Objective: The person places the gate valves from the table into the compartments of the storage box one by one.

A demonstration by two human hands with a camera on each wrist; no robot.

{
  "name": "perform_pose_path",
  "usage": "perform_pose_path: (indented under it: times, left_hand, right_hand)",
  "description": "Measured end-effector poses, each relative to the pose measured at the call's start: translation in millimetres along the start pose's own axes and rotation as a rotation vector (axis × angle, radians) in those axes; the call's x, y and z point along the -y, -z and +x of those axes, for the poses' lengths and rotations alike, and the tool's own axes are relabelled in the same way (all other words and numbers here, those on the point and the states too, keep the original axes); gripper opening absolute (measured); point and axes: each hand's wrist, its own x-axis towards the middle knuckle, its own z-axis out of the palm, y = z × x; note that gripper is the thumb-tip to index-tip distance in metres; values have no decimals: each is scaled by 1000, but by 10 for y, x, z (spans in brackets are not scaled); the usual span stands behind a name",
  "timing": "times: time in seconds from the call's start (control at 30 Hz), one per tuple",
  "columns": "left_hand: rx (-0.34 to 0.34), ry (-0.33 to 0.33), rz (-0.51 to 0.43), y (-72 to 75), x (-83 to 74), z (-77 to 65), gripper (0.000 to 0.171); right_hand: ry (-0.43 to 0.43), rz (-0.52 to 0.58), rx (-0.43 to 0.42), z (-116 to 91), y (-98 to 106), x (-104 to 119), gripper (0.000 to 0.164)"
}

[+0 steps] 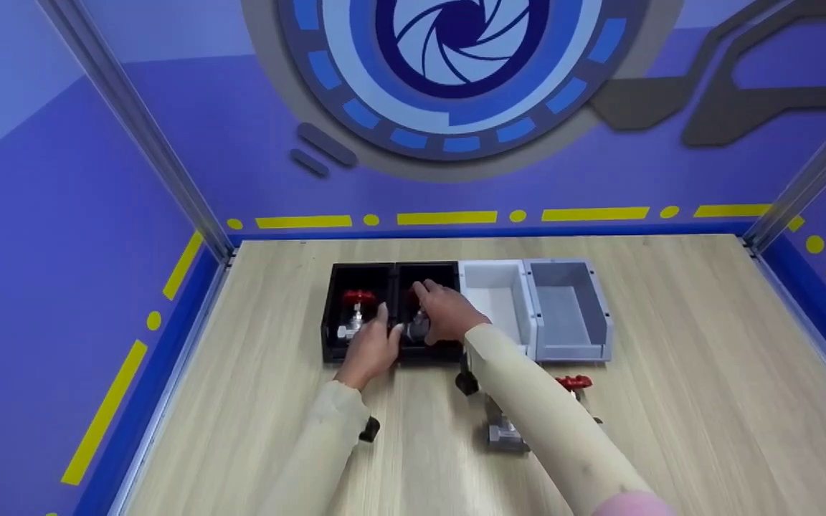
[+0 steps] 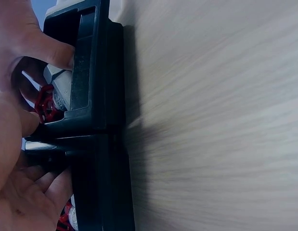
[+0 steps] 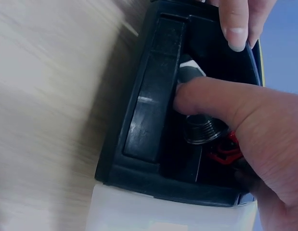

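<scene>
Inside the second black bin (image 1: 429, 269), my right hand (image 1: 450, 313) grips a metal valve with a red handwheel. Its thumb presses on the valve's body (image 3: 189, 72), and the threaded end points toward the bin's right side in the right wrist view. My left hand (image 1: 372, 349) straddles the wall shared by the two black bins. The left thumb reaches over that wall into the second bin, while the other fingers bend down into the first black bin (image 1: 330, 301). Another valve (image 1: 355, 319) with a red handwheel stands in that first bin, beside the left fingers.
A white bin (image 1: 495, 276) and a grey bin (image 1: 562, 315) continue the row to the right. On the wooden table (image 1: 671, 401), more valve parts (image 1: 506, 435) with a red handwheel (image 1: 575, 382) lie partly hidden under the right forearm. Printed panels enclose the table's back and sides.
</scene>
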Motion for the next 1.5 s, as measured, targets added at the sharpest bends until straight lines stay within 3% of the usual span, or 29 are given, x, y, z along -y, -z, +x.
perform_pose_path:
  times: [0.37, 0.97, 1.27, 1.5]
  left_hand:
    - [23, 21, -9, -10, 1, 15, 60]
    - [0, -8, 8, 1, -12, 14, 59]
    - [-27, -24, 18, -21, -9, 2, 54]
    - [28, 24, 1, -1, -10, 15, 60]
  right_hand:
    - [-65, 22, 67, 13, 57, 56, 104]
    - [-87, 8, 64, 56, 28, 56, 93]
    - [-71, -56, 34, 53, -1, 61, 85]
    - [-78, -96, -16, 64, -41, 61, 79]
